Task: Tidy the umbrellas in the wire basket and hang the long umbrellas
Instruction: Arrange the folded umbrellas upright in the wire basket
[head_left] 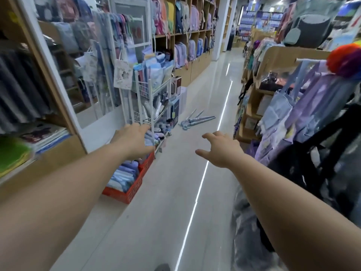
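A glossy pale floor (166,212) is noted along the shop aisle. Just beyond the white wire rack (144,94), long umbrellas (197,119) are found lying on it; a red crate (134,184) is set before the rack. The left hand (134,139) and right hand (220,149) are extended, fingers spread, nothing gripped.

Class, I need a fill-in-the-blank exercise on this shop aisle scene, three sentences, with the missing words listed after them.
1. The long umbrellas lie on the ____, just past the white wire rack.
2. The plastic crate standing on the floor is ____ in colour.
3. The right hand, its fingers spread, holds ____.

Missing words: floor; red; nothing.
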### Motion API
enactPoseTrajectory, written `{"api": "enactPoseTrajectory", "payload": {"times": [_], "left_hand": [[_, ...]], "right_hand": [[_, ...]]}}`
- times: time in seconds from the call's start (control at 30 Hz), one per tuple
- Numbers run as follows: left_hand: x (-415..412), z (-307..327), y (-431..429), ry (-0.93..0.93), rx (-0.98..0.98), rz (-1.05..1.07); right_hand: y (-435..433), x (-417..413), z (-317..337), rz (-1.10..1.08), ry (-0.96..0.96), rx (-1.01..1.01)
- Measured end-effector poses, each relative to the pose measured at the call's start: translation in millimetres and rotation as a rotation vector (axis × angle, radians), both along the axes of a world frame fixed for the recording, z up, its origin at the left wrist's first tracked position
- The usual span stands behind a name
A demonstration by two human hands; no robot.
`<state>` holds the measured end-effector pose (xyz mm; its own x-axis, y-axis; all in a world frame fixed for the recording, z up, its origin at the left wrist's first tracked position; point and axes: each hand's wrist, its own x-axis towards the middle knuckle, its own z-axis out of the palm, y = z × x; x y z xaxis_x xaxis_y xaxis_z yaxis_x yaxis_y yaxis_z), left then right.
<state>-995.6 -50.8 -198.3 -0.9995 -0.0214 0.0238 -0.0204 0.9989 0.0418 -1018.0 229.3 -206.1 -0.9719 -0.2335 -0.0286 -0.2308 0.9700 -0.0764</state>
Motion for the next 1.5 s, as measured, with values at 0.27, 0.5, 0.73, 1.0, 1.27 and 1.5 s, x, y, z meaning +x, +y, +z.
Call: {"api": "enactPoseTrajectory", "payload": {"times": [0.27, 0.5, 0.73, 1.0, 1.27, 1.5], "left_hand": [[-212.4, -12.9, -4.1, -0.089, 0.088, -0.052], [-377.7, -44.0, 24.1, -0.132, 0.208, -0.021], [-522.6, -97.4, 55.1, -0.169, 0.210, 0.084], [-658.5, -109.9, 46.9, -0.185, 0.280, 0.271], [-791.1, -173.3, -2.7, -0.253, 0.388, 0.342], [-920.4, -212.3, -79.8, -0.350, 0.467, 0.433]], "right_hand": [[-3.2, -186.9, -10.9, -0.042, -0.084, -0.027], [14.7, -350.4, -46.7, -0.059, -0.147, -0.032], [39.7, -530.1, -86.0, 0.002, -0.208, -0.062], [35.3, -717.0, -99.0, 0.128, -0.327, -0.105], [-45.9, -874.6, -146.0, 0.273, -0.406, -0.012], [-128.7, -1012.0, -166.5, 0.286, -0.471, 0.091]]}}
